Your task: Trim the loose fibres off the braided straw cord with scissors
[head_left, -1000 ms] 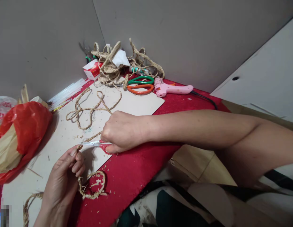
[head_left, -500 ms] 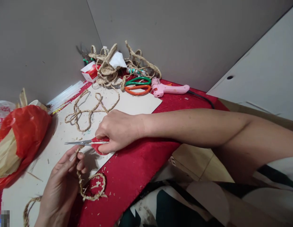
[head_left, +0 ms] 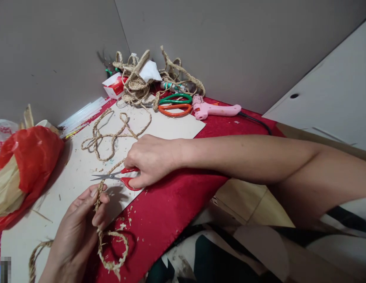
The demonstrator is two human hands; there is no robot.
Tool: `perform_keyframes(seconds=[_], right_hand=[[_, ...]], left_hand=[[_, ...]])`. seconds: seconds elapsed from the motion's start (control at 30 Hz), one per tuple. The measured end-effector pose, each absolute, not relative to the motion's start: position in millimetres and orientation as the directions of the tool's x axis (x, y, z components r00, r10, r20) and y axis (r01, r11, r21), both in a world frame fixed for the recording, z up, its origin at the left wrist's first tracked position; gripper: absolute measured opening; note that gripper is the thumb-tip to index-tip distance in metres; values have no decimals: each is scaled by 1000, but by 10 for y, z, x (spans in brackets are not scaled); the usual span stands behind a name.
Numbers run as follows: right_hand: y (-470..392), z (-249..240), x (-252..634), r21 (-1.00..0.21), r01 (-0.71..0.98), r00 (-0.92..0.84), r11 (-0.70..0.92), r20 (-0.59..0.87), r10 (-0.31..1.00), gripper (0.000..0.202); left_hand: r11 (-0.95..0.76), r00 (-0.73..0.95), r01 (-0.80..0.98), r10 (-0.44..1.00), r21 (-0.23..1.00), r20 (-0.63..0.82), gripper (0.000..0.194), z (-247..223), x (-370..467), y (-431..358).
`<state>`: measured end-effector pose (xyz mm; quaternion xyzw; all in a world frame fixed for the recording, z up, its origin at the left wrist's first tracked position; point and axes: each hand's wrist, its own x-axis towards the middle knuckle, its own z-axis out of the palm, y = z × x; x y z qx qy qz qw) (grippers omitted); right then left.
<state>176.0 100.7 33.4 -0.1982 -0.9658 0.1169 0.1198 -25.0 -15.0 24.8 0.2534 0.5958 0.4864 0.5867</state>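
Observation:
Between the thumb and fingers of my left hand (head_left: 82, 212) is a braided straw cord (head_left: 113, 267), whose rough end hangs below in a loop. My right hand (head_left: 150, 159) grips red-handled scissors (head_left: 108, 177), with fingers in the handle loops. The blades point left, slightly parted, and cross the cord just above my left fingertips. From there the cord runs up behind my right hand, which hides part of it. More thin cord (head_left: 112, 135) lies in loose loops on the white board (head_left: 71, 184) beyond.
A red plastic bag (head_left: 38, 153) with pale husks stands left. Glue sticks (head_left: 82, 116) lie behind it. At the back are a heap of braided cord (head_left: 137, 84), larger scissors with green and orange handles (head_left: 174, 105), and a pink glue gun (head_left: 217, 109). Straw scraps litter the red cloth (head_left: 159, 212).
The scissors have shifted right, and their blades now cross the cord instead of reaching past it. The cord's looped end has dropped lower, and more cord shows above my left fingers.

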Motion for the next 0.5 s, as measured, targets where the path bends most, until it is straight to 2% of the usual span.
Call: perform_keyframes(seconds=[0.2, 0.5], right_hand=[[1002, 359, 1774, -283, 347, -891, 894, 200, 408, 37], [959, 368, 1800, -193, 329, -903, 924, 222, 368, 40]], left_hand=[[355, -211, -306, 880, 883, -427, 15, 255, -271, -159], [299, -276, -273, 886, 914, -372, 19, 235, -277, -127]])
